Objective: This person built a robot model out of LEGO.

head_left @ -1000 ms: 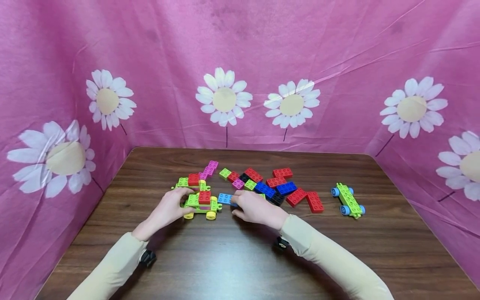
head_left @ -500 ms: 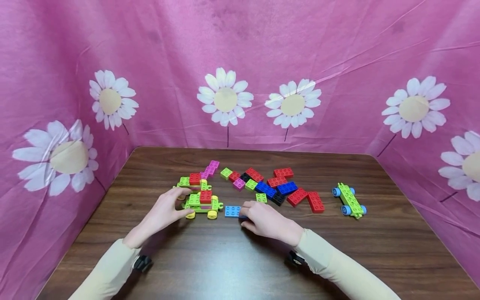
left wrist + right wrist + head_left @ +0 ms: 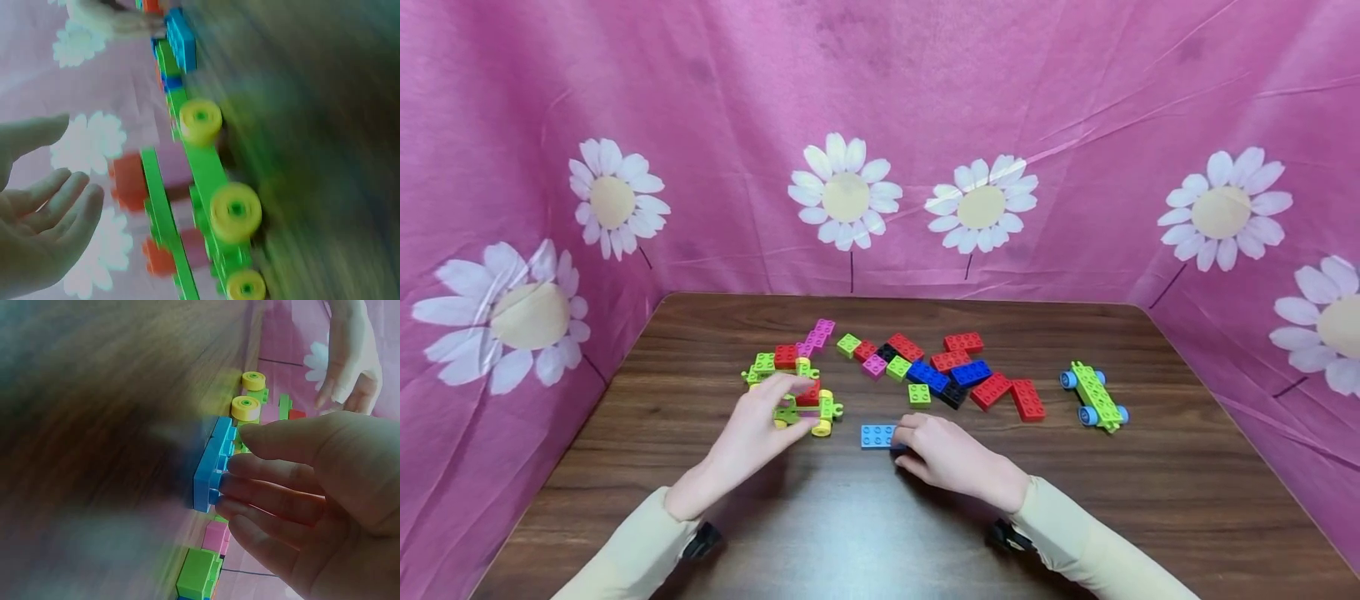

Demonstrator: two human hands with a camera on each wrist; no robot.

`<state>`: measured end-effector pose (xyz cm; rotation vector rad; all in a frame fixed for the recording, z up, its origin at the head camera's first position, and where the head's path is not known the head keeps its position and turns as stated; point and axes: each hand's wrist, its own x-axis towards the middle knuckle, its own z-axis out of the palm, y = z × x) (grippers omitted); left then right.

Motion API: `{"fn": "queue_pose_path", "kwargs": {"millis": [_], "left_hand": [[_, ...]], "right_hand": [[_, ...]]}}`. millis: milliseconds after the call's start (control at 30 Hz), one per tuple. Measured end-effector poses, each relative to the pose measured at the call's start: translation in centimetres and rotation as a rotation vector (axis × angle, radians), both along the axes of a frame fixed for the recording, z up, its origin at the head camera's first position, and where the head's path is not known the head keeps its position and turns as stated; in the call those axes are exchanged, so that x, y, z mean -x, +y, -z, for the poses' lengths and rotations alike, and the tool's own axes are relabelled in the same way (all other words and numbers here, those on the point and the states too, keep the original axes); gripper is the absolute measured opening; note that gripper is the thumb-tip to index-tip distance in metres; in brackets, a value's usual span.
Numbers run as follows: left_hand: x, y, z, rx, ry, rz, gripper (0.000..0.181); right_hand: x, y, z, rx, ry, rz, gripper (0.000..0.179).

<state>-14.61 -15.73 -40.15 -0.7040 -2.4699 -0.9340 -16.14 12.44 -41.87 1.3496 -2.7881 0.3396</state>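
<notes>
Flat on the table (image 3: 880,517) lies a light blue toy brick (image 3: 876,437), studs up. My right hand (image 3: 951,458) is over its right end. In the right wrist view the nearly straight fingers (image 3: 269,487) touch the studded side of the blue brick (image 3: 209,472). A lime green toy car (image 3: 828,406) with yellow wheels stands to the left, bearing a red brick (image 3: 810,392). My left hand (image 3: 748,425) partly hides it, thumb and fingers spread. In the left wrist view that hand (image 3: 47,231) is apart from the car (image 3: 206,165).
Behind the front car stands a similar car with a red brick (image 3: 786,357). Magenta bricks (image 3: 816,337) lie behind it. Several loose bricks, among them a blue one (image 3: 928,377) and a lime one (image 3: 919,395), spread across the middle. A lime wheeled base (image 3: 1096,396) is at the right.
The blue brick has slid with my right hand toward the front and right, away from the front car. My left hand has shifted right and now covers more of that car.
</notes>
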Motion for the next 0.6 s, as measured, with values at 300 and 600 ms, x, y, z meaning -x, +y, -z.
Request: {"fn": "queue_pose_path", "kwargs": {"millis": [300,600], "left_hand": [[-0.5,4.1,1.4,0.241,-0.27,0.174,0.043],[0.5,6.4,2.7,0.324,-0.325,0.281,0.039]], "right_hand": [[-1.1,0.9,-0.3,-0.013,0.035,0.005,0.013],[-1.8,1.9,-0.3,-0.038,-0.027,0.044,0.016]]}}
